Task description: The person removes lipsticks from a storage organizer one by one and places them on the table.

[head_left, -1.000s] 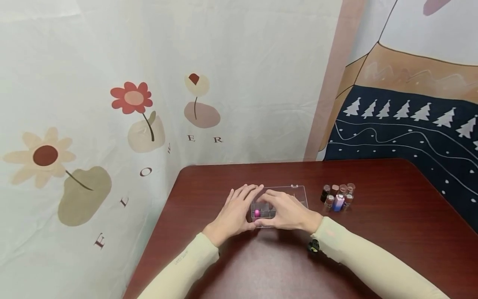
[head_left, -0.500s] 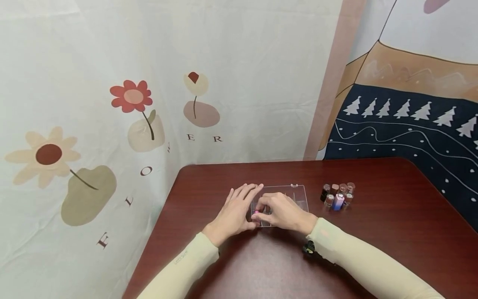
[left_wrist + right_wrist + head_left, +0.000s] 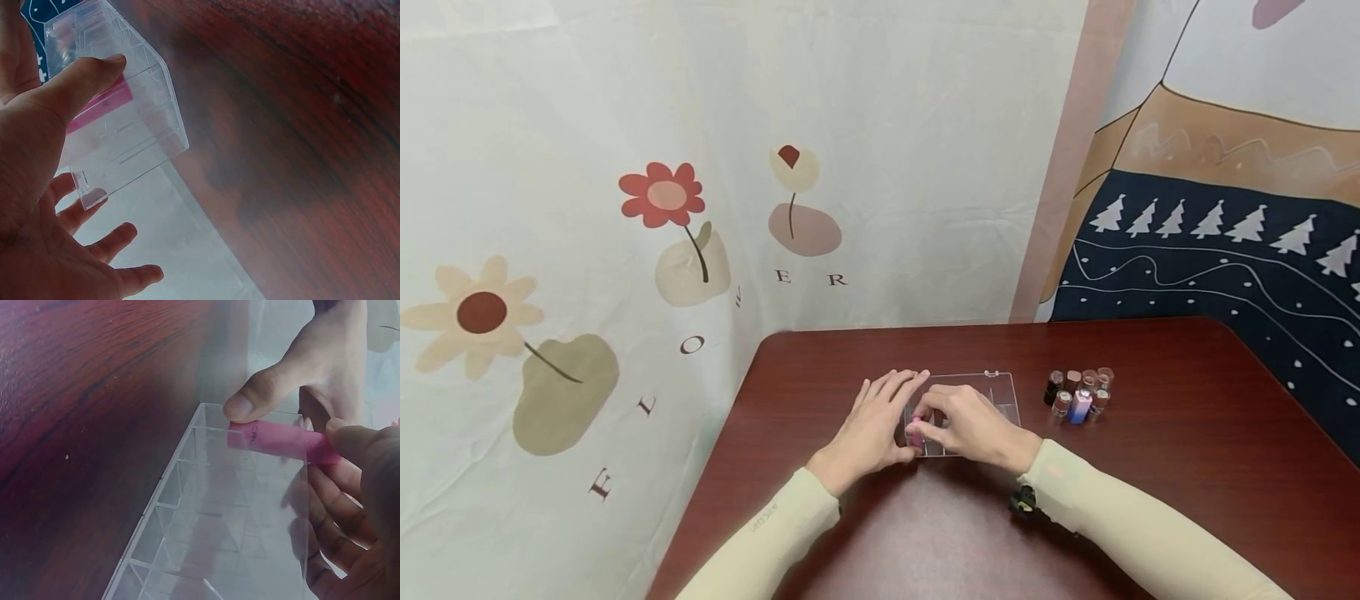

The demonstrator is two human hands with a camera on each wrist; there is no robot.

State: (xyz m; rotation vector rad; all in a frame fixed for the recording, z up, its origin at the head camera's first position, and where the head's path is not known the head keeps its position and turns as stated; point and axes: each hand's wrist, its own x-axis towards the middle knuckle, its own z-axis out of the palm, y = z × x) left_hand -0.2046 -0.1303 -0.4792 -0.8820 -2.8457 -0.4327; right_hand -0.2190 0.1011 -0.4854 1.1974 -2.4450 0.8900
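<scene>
A clear plastic compartment box (image 3: 1017,407) stands on the table. My left hand (image 3: 872,425) holds its left end, thumb against the near wall and fingers spread toward the far side. In the left wrist view, that thumb presses the box wall (image 3: 147,134) beside a pink shape seen through the plastic. My right hand (image 3: 976,425) pinches a pink lipstick tube (image 3: 275,439) by its upper end. The tube's lower part is within an end compartment of the box, near the left thumb. Part of the tube is hidden by the right fingers in the head view.
To the right of the box stands a cluster of several lipstick tubes and small clear-capped ones, among them a pink-to-blue tube (image 3: 1080,407) and a black one (image 3: 1053,387). The dark red table (image 3: 1187,467) meets a printed fabric backdrop (image 3: 925,208) behind.
My right hand has come down from above the box and taken hold of the pink lipstick tube, which now appears slightly raised. The left hand keeps its place on the box.
</scene>
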